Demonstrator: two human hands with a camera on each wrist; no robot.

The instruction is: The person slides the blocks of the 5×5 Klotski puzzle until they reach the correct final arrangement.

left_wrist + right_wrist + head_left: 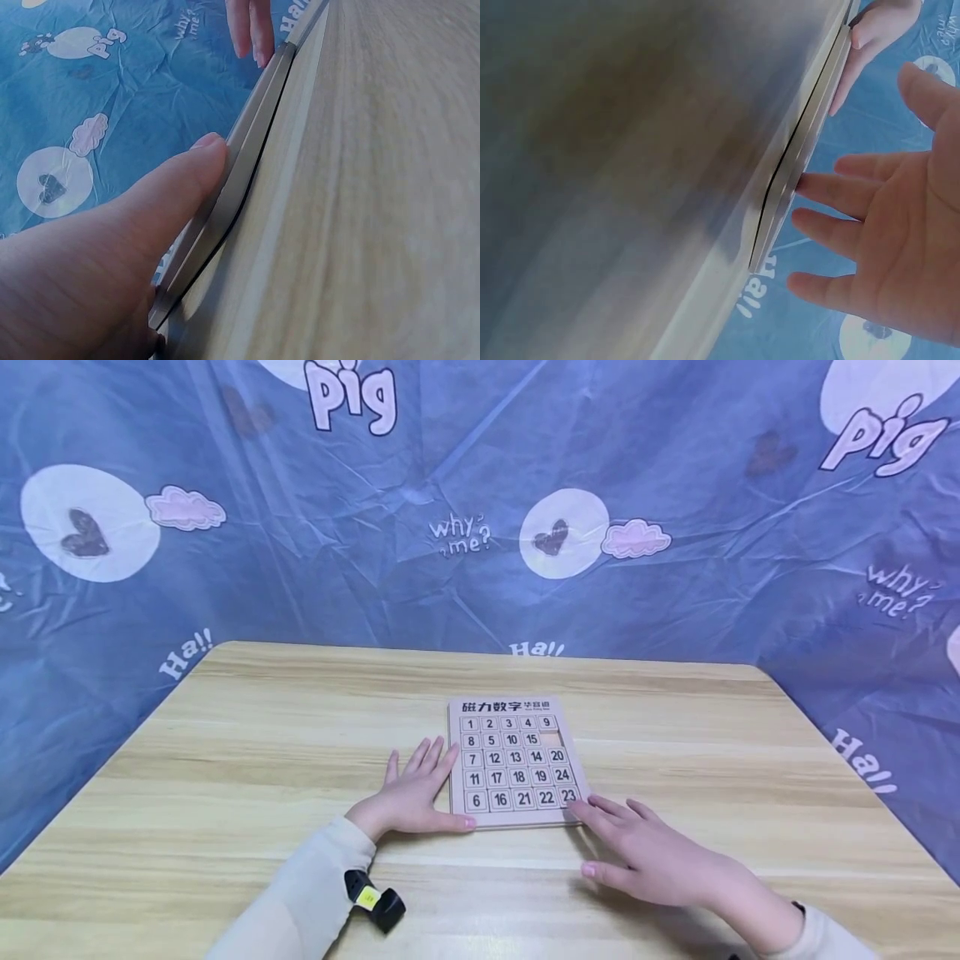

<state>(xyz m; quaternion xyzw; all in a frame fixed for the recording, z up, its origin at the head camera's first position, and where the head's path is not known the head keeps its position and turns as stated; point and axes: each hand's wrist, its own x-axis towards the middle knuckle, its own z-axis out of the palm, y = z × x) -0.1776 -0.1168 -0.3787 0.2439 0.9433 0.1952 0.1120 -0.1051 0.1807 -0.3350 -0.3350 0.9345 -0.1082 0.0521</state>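
Observation:
A number slide puzzle (pixel 517 818) lies flat on the table, its square tiles in rows and a bare slot at the right end of the second row. Along the left side of its frame rests my left hand (pixel 415 793), fingers spread and straight, the thumb on the front left corner. In the left wrist view that thumb (pixel 180 176) touches the puzzle's edge. My right hand (pixel 652 852) hovers at the front right corner with extended fingers, one fingertip at the tile 23 (pixel 568 795). The right wrist view shows the palm (pixel 911 247) and separated fingers.
The wood-grain table (pixel 300 718) stretches around the puzzle. A blue printed cloth (pixel 360 568) hangs behind and beside it. On the left sleeve sits a black wrist camera (pixel 386 906).

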